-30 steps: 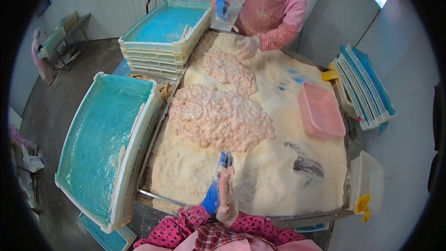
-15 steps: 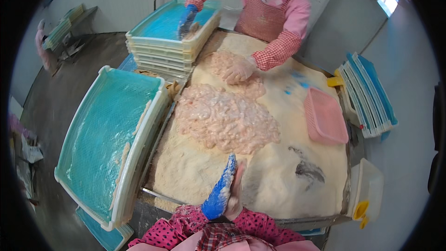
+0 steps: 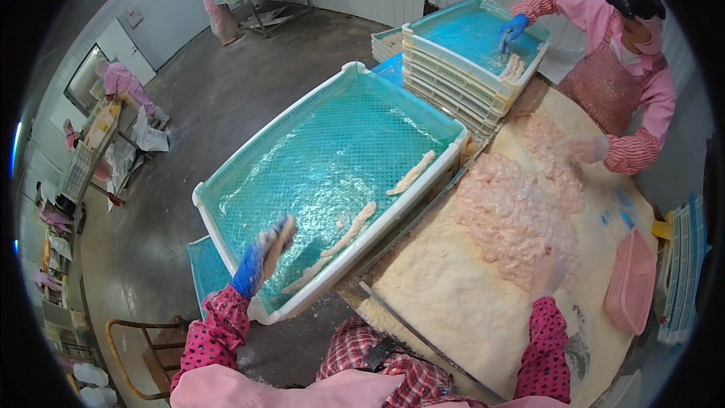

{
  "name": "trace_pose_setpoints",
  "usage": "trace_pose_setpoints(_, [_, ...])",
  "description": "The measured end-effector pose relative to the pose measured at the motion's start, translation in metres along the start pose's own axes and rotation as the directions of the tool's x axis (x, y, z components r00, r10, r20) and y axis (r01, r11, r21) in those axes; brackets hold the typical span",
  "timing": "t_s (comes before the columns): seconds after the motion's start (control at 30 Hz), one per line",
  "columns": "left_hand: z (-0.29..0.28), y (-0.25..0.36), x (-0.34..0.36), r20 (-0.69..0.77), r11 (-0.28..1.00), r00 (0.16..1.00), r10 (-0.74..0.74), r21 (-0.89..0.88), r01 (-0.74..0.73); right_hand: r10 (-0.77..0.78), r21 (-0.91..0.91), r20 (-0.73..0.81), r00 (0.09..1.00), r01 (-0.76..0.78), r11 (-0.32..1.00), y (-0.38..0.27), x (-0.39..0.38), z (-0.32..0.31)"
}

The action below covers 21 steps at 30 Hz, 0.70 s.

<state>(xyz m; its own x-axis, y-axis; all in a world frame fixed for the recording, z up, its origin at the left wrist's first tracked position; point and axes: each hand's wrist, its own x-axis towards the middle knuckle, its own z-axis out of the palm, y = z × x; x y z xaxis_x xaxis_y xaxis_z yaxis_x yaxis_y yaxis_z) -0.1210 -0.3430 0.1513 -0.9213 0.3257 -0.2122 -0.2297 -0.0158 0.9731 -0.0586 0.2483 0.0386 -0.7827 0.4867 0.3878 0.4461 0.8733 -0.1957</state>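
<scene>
Nearest, a red plaid apron (image 3: 377, 359) is worn between two pink sleeves with dark spots. By the left hand (image 3: 257, 263), in a floured blue glove, a pale coated strip (image 3: 279, 245) appears to be gripped along the fingers, somewhat blurred, above the near left part of a teal mesh tray (image 3: 294, 166) with a white rim. The right hand (image 3: 549, 273), thinly gloved, is laid against the near edge of a glistening pink heap of raw meat strips (image 3: 502, 208); whether anything is grasped by it cannot be told.

On the mesh, two coated lengths (image 3: 411, 174) are laid in a row along the tray's right side. The heap is surrounded by pale flour-like powder (image 3: 430, 279) spread over the worktable, where a pink plastic basket (image 3: 631, 283) is tilted near the right edge.

Farther off, a blue-gloved hand (image 3: 513, 32) is held by a co-worker (image 3: 623, 68) over a stack of trays (image 3: 453, 89), beside strips placed in the top one. In the background, benches are attended by people in pink (image 3: 215, 4).
</scene>
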Motion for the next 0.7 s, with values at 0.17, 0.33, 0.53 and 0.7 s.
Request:
trace_pose_setpoints(0.17, [-0.019,-0.035,-0.007,0.161,0.959,0.953,-0.256,-0.080,0.271,0.183,0.245,0.136,0.974,-0.212,0.946,0.007,0.012,-0.001])
trace_pose_setpoints(0.33, [0.001,-0.026,0.003,0.022,0.989,0.992,-0.121,0.089,0.118,0.265,0.595,-0.029,0.964,-0.197,0.780,0.023,0.009,-0.022])
trace_pose_setpoints(0.53, [0.132,0.004,0.029,-0.107,0.898,0.948,-0.299,-0.367,0.241,-0.485,0.649,0.432,0.761,0.111,0.753,0.009,-0.101,-0.081])
trace_pose_setpoints(0.7, [0.241,-0.110,0.070,0.459,0.770,0.888,-0.024,0.576,-0.276,0.479,0.624,0.316,0.819,-0.560,0.546,0.131,-0.181,-0.047])
